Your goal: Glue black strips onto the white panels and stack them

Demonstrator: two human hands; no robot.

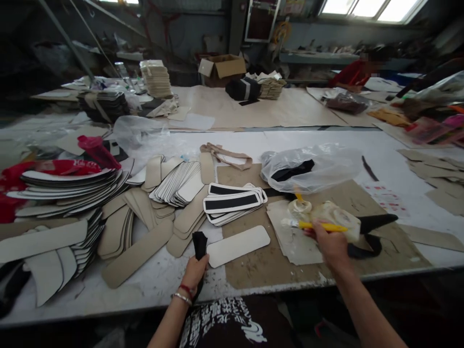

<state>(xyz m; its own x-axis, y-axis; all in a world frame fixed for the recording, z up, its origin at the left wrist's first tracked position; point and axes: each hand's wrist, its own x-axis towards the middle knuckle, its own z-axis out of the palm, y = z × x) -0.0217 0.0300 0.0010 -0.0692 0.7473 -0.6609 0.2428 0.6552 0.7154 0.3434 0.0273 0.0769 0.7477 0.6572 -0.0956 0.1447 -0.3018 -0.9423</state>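
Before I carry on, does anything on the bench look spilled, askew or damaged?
Nothing looks clearly damaged, but the flat brown board is flecked with dark marks, and the cream-coloured, rounded container just beyond the yellow-handled brush in the right hand looks blotchy, perhaps with residue. I can't tell whether anything has freshly spilled.

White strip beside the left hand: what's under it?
Brown board shows around the right part of the strip, white tabletop around its left; anything directly beneath is covered.
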